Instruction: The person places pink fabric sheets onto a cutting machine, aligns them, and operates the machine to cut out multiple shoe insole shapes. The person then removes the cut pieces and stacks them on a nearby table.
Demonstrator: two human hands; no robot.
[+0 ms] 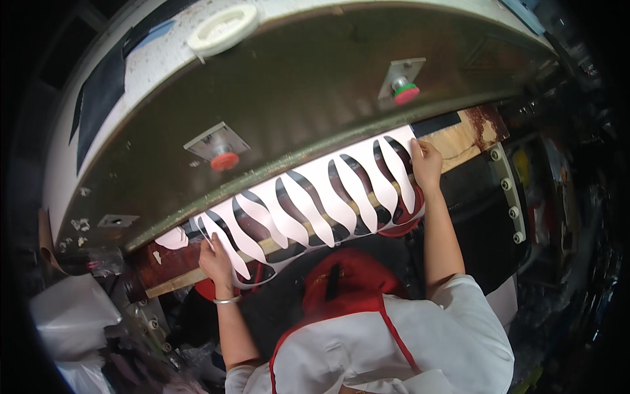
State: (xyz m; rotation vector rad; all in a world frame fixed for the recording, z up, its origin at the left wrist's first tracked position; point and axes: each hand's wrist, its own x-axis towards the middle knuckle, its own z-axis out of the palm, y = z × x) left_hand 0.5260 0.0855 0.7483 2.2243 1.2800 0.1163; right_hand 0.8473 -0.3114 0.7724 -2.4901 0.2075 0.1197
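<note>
Stretched between my hands is a pale pink sheet with a row of long, leaf-shaped holes cut through it, leaving wavy strips between them. My left hand pinches its left end, fingers closed on the edge. At the other end, my right hand grips the upper right corner, thumb and fingers closed on it. The sheet is tilted, its right end farther from me, and its far edge runs along the bottom of the big green machine front. Dark gaps and part of a wooden board show through the holes.
Two red push buttons stick out of the machine front. A white tape roll lies on top of it. The wooden board spans the work place. Small pale offcuts lie at its left, and clear plastic bags sit lower left.
</note>
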